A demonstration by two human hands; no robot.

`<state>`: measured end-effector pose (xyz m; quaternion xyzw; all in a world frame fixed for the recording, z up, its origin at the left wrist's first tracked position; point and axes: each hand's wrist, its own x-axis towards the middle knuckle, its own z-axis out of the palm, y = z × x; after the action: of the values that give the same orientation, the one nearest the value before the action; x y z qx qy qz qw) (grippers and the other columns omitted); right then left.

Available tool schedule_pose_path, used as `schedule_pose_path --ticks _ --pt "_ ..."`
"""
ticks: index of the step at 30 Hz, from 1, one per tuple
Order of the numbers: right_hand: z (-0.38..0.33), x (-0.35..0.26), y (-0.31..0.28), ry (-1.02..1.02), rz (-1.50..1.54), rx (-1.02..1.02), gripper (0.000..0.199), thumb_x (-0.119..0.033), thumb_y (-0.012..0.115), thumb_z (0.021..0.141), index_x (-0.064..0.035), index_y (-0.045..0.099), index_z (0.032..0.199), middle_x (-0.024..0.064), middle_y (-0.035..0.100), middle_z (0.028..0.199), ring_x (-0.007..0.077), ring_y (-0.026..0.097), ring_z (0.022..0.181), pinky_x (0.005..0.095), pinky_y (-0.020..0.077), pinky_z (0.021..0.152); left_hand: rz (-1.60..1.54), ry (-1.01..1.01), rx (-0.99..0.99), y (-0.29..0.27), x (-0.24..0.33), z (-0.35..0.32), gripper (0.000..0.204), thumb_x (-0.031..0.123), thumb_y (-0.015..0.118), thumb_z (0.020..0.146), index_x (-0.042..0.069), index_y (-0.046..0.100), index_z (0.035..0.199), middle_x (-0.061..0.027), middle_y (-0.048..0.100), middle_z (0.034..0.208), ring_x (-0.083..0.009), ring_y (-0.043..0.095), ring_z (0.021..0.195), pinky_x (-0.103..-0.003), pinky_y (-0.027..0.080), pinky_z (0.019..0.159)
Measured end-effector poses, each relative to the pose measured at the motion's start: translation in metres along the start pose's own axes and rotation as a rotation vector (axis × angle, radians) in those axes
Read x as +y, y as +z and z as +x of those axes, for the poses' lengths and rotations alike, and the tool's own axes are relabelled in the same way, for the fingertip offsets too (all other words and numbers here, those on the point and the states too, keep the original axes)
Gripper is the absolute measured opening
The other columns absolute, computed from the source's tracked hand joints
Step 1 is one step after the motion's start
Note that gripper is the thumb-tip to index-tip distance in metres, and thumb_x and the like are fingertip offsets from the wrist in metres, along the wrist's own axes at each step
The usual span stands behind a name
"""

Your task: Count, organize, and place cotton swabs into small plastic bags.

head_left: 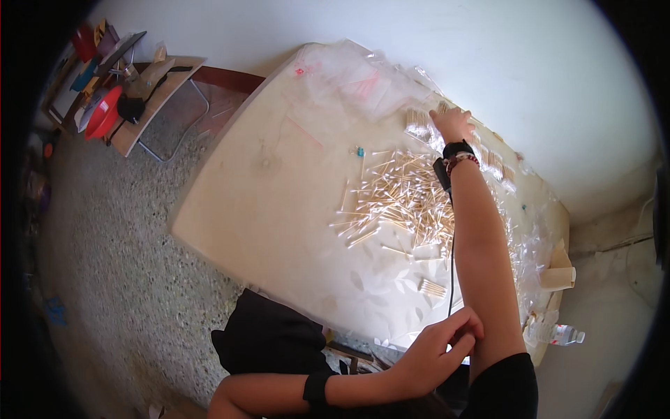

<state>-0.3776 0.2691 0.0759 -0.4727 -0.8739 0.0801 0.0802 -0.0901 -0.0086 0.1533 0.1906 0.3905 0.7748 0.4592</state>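
Swab packet [417,123] flat, swabs lengthwise toward wall; right hand [452,123] fingers on it; grip unclear.

Home packing workspace: table [265,209] heaped with cotton swabs [398,199], speckled floor [125,279].

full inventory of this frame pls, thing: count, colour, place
table: 1, cream, centre
cotton swabs: a loose heap, too many to count, pale wood with white tips, mid-table
bundle of swabs: 1, pale, near table edge
filled swab packets: several, clear, far edge by the right hand
empty plastic bags: a pile, clear with red marks, far left corner of table
water bottle: 1, clear, lying at the table's right end
side table: 1, wooden, upper left, with red bowl and clutter
floor: speckled grey
wall: white
right hand: reaching to the packets, wristband and watch on the wrist
left hand: resting on the right upper arm, black wristband
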Motion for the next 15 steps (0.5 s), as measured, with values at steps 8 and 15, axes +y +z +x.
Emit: schedule_pose_path --ticks 8,15 --pt "0.01 -0.02 0.005 -0.056 -0.031 -0.179 0.064 -0.053 0.06 0.074 -0.0095 0.053 0.12 0.0105 0.035 0.136 0.0349 0.034 0.122 0.0534 0.0347 0.093 0.023 -0.064 0.022 0.0 0.005 -0.003 0.01 0.01 0.042 0.088 0.002 0.042 0.094 -0.008 0.051 0.078 -0.014 0.049 0.071 -0.027 0.042 0.069" --pt "0.004 -0.023 0.024 -0.134 -0.21 -0.043 0.076 -0.057 0.054 0.074 -0.0074 0.044 0.13 0.0123 0.023 0.145 0.0419 0.013 0.133 0.0646 0.015 0.1 0.018 0.006 0.052 0.0 -0.008 -0.002 0.009 0.011 0.042 0.089 0.002 0.042 0.093 -0.0079 0.05 0.077 -0.0133 0.048 0.07 -0.027 0.041 0.068"
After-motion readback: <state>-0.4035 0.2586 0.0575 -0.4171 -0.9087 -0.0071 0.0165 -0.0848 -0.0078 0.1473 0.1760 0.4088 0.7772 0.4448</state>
